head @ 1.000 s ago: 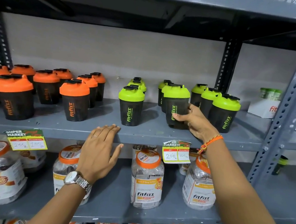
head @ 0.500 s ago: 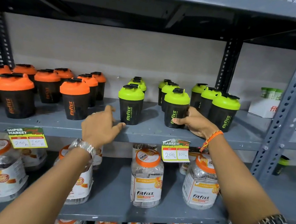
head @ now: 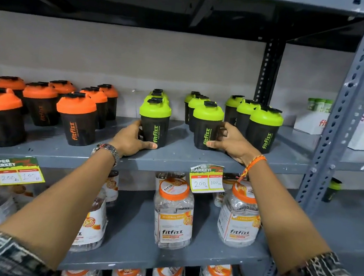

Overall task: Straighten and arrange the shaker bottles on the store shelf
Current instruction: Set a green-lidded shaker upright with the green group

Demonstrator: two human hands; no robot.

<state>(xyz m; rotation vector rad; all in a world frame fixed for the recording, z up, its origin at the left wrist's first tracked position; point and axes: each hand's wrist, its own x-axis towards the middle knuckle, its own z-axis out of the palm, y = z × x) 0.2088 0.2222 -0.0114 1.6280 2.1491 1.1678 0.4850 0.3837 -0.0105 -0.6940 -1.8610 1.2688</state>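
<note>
On the grey middle shelf (head: 174,157), far left: cluster of orange-lidded shakers (head: 75,117), black bodies, upright, loosely staggered front to back, logos facing out at slightly different angles. Yellow price tag (head: 16,171) clipped to shelf edge below them. Next right, a column of green-lidded shakers running back toward the wall; its front bottle (head: 154,121) stands upright near the shelf's front edge. Left hand (head: 131,140), watch (head: 106,150) on wrist, wraps that bottle's lower left side, thumb across the base front, fingers behind, holding it. Second green column beside it, well clear of the first; its front shaker (head: 207,126) upright, logo forward. Right hand (head: 232,144), orange thread bracelet (head: 252,165) on wrist, grips this one from the right, thumb low on the front, fingers curled round the back. Third green column just right of that hand, front bottle (head: 265,128) close to the knuckles; whether they touch, cannot tell. Second price tag (head: 207,179) hangs under the right hand. Lower shelf: clear fitfizz jars (head: 174,213) with orange lids. Far right, beyond the upright post (head: 346,105): white boxes (head: 310,124).
</note>
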